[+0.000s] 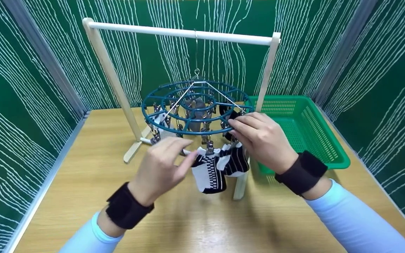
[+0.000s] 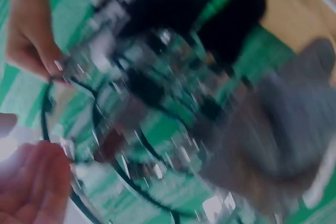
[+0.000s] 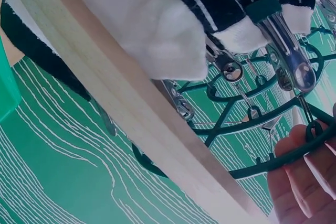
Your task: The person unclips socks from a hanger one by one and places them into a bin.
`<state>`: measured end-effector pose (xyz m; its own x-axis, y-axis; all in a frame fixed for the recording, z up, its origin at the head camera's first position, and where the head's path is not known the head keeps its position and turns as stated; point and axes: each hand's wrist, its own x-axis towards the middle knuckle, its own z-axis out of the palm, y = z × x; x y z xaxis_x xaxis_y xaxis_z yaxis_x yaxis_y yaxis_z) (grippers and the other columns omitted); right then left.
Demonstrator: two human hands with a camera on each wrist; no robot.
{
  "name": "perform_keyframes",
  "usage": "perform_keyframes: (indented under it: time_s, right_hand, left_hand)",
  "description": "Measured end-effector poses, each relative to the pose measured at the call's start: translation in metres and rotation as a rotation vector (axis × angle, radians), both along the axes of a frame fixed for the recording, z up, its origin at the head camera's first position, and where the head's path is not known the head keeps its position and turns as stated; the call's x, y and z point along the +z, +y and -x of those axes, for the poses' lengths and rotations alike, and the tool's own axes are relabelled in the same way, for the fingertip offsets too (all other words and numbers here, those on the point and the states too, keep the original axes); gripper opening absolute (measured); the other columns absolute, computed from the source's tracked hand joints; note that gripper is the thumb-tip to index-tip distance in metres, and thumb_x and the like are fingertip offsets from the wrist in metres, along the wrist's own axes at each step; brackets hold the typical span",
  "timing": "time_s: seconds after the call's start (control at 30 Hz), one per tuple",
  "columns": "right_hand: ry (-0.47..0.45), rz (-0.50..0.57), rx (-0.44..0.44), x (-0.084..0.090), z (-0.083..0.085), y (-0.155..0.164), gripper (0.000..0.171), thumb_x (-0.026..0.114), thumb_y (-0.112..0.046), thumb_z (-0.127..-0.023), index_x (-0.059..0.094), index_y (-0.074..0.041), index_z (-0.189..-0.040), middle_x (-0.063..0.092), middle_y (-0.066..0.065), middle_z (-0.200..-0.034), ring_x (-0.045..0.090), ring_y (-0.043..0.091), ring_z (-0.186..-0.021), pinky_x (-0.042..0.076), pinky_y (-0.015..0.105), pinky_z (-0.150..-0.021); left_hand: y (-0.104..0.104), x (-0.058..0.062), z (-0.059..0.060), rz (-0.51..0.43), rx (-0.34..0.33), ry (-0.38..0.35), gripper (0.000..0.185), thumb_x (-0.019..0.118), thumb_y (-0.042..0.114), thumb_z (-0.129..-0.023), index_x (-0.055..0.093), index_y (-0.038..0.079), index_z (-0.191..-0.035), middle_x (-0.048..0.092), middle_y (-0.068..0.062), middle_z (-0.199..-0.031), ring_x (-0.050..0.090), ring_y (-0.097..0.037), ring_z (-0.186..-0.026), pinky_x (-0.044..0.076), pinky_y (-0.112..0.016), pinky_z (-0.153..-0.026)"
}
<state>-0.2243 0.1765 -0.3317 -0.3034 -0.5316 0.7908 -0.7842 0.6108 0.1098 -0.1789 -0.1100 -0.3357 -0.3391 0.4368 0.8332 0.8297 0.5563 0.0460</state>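
Note:
A round teal clip hanger [image 1: 195, 133] with several metal clips hangs at the middle of the head view. My right hand [image 1: 265, 140] pinches its outer ring at the near right; in the right wrist view its fingers [image 3: 294, 187] lie against the ring. My left hand [image 1: 162, 167] is at the near left of the hanger, fingers loosely bent and holding nothing. Between the hands hang a black-and-white checked sock [image 1: 202, 177] and a black striped sock [image 1: 237, 161], held by clips [image 3: 286, 51]. A grey sock [image 2: 278, 135] hangs farther in, blurred in the left wrist view.
A wooden stand with a white crossbar [image 1: 146, 28] carries the hanger by its hook. Its right post [image 3: 131, 93] passes close to the socks. Behind my right hand is a green basket [image 1: 308, 140] on the wooden table [image 1: 93, 168]. Green patterned walls surround the table.

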Motion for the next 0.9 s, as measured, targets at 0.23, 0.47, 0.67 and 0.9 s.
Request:
perform_keyframes:
  time_s: [0.23,0.47,0.67,0.9]
  right_hand:
    - [-0.005,-0.006,-0.003,0.002,0.0,-0.003,0.028,0.084,-0.003,-0.094,0.08,0.003,-0.12,0.081,0.02,-0.107,0.075,0.037,-0.098,0.064,0.052,-0.088]
    - [-0.004,-0.008,0.002,0.001,0.001,-0.004,0.028,0.084,-0.004,-0.094,0.079,0.003,-0.121,0.081,0.02,-0.108,0.076,0.036,-0.1,0.064,0.052,-0.089]
    - [-0.007,-0.005,-0.002,-0.001,0.001,-0.005,0.027,0.084,-0.003,-0.094,0.08,0.003,-0.12,0.081,0.02,-0.108,0.076,0.036,-0.099,0.065,0.052,-0.089]
    - [-0.014,0.01,0.005,-0.005,0.001,-0.004,0.027,0.084,-0.003,-0.093,0.08,0.003,-0.119,0.081,0.021,-0.109,0.076,0.037,-0.101,0.065,0.053,-0.092]
  left_hand:
    - [0.017,-0.006,-0.003,0.042,0.05,-0.294,0.04,0.082,0.02,-0.099,0.073,-0.009,-0.124,0.081,-0.021,-0.115,0.08,-0.032,-0.1,0.067,-0.043,-0.09]
    - [0.024,-0.008,0.005,0.064,0.03,-0.471,0.04,0.073,0.021,-0.106,0.069,-0.01,-0.131,0.079,-0.014,-0.1,0.066,-0.021,-0.075,0.056,-0.033,-0.067]
    - [0.028,-0.009,0.013,0.041,-0.022,-0.549,0.029,0.07,0.016,-0.107,0.073,-0.006,-0.127,0.079,-0.013,-0.1,0.055,-0.013,-0.066,0.044,-0.023,-0.06]
    - [0.029,-0.01,0.019,-0.009,-0.041,-0.634,0.027,0.072,0.015,-0.106,0.075,-0.007,-0.121,0.082,-0.013,-0.099,0.067,-0.015,-0.073,0.056,-0.025,-0.066]
